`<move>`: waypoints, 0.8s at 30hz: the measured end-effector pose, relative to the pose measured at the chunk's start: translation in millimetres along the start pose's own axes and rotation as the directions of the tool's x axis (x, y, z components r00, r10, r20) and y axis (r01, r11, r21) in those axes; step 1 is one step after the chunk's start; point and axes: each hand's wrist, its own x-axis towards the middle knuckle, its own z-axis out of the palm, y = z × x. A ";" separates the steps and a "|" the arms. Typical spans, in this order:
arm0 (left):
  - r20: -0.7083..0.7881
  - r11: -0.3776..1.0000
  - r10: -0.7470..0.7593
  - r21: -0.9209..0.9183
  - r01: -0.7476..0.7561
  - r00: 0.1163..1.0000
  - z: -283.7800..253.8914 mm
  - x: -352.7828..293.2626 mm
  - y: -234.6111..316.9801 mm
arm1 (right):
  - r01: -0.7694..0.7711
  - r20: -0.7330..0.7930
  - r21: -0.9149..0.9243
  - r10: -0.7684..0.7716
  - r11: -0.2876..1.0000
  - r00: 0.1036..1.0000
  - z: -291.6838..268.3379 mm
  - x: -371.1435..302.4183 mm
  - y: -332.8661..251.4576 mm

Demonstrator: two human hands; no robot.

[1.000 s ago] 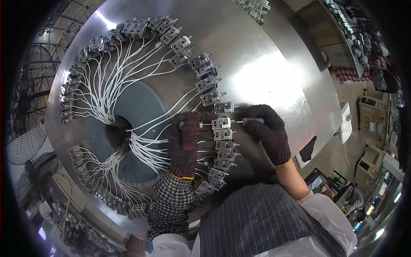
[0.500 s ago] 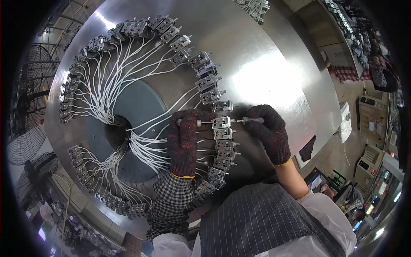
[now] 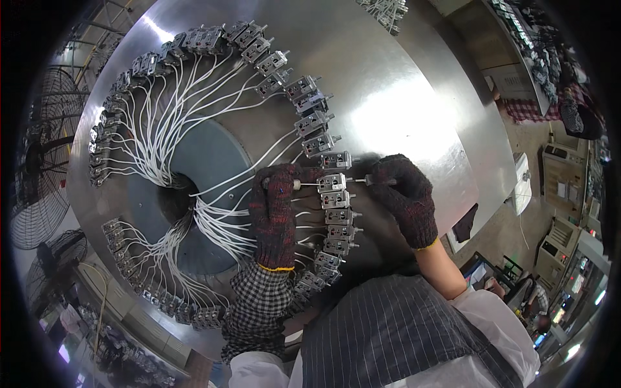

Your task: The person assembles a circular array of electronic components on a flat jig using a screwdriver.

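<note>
My left hand, in a dark red-flecked knit glove, is closed around a thin pale rod with a cream round end. That rod meets the left side of a small silver metal block, and a finger reaches along to the block's upper edge. My right hand, gloved alike, grips a small grey-handled screwdriver. Its thin shaft points left at the stud on the block's right side; whether they touch is too small to tell. Similar blocks stand in a curved row, with white cables running to the left.
The blocks ring a grey disc with a dark central hole on a shiny metal table. A cable bundle lies at the far edge. Fans stand at left; another person's checked sleeve shows at right.
The block and my left hand have shifted slightly left and away from me. My right hand stays almost in place, the screwdriver still pointing at the block.
</note>
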 end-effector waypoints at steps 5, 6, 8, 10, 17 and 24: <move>-0.041 0.999 -0.036 -0.042 0.035 0.999 -6.2 -5.7 4.4 | -0.243 -0.024 0.084 0.246 0.966 0.969 4.6 -1.5 -19.1; 0.003 0.985 0.016 -0.175 -0.015 1.000 -12.8 -7.0 9.2 | -0.346 -0.013 0.054 0.347 0.937 0.938 1.7 -2.4 -22.1; 0.041 0.950 0.073 -0.306 -0.057 0.997 -14.6 -13.7 19.1 | -0.337 -0.045 0.063 0.340 0.939 0.939 -7.1 -9.5 -22.3; -0.018 0.999 0.017 -0.042 -0.018 1.000 -2.1 -22.6 41.1 | -0.329 -0.070 0.076 0.334 0.941 0.940 -9.2 -16.1 -21.3; -0.031 0.959 -0.230 -0.176 0.222 0.973 17.7 -39.9 27.7 | -0.206 -0.034 0.029 0.207 0.978 0.978 1.4 -20.6 -14.1; 0.057 0.974 -0.140 -0.170 0.148 0.989 7.7 -35.5 20.5 | -0.385 -0.046 0.111 0.391 0.916 0.919 5.4 -24.1 -24.8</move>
